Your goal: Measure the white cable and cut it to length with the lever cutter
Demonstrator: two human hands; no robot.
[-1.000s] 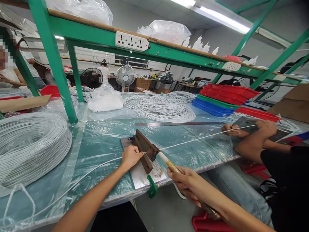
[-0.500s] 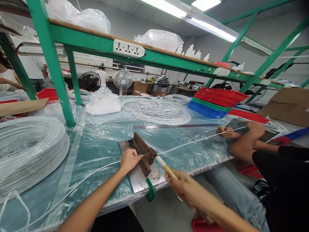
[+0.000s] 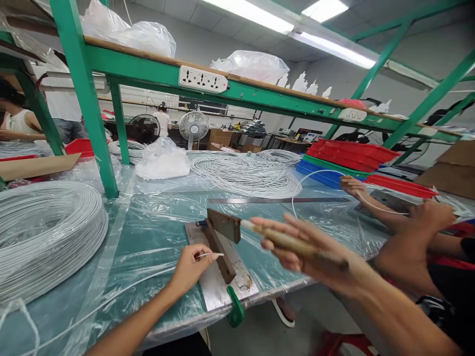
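Observation:
My left hand (image 3: 195, 267) pinches a thin white cable (image 3: 148, 278), its short end sticking out past the fingertips over the cutter's base plate (image 3: 217, 295). The hand-lever cutter has a brown fixed bar (image 3: 218, 252) and a raised brown blade arm (image 3: 224, 225), with a gap between them. A spring sits at the pivot. My right hand (image 3: 308, 247), blurred, has its fingers stretched apart, palm against the worn lever handle (image 3: 289, 241), not wrapped around it. A green clamp (image 3: 235, 306) sits at the table edge below the plate.
A co-worker's hands (image 3: 352, 185) hold a curved white cable at right. Cable coils lie at left (image 3: 55, 237) and behind (image 3: 248, 175). A steel ruler (image 3: 274, 200) crosses the film-covered table. Red trays (image 3: 349, 155) and a green shelf post (image 3: 89, 113) stand nearby.
The blade arm has swung up from the bar, and my right hand has opened around the handle. The cable now ends at my left fingertips. The co-worker's hand has risen with a separate cable length.

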